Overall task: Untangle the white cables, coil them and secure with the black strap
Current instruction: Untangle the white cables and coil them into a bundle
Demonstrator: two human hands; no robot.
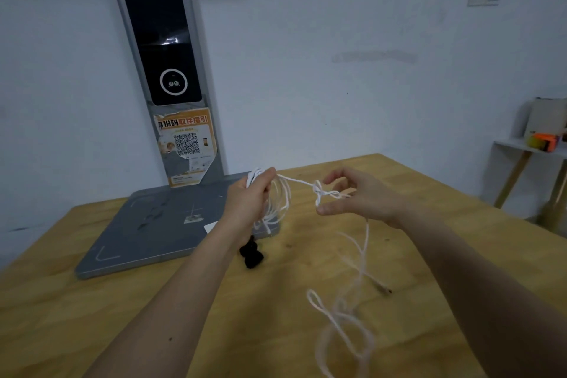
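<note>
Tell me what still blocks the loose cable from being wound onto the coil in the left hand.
A knot sits in the white cable between the left hand, which grips the coil, and the right hand, whose fingers work at it. Further loops lie tangled on the table.

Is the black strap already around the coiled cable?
No, the strap lies on the table, below the left hand.
</note>
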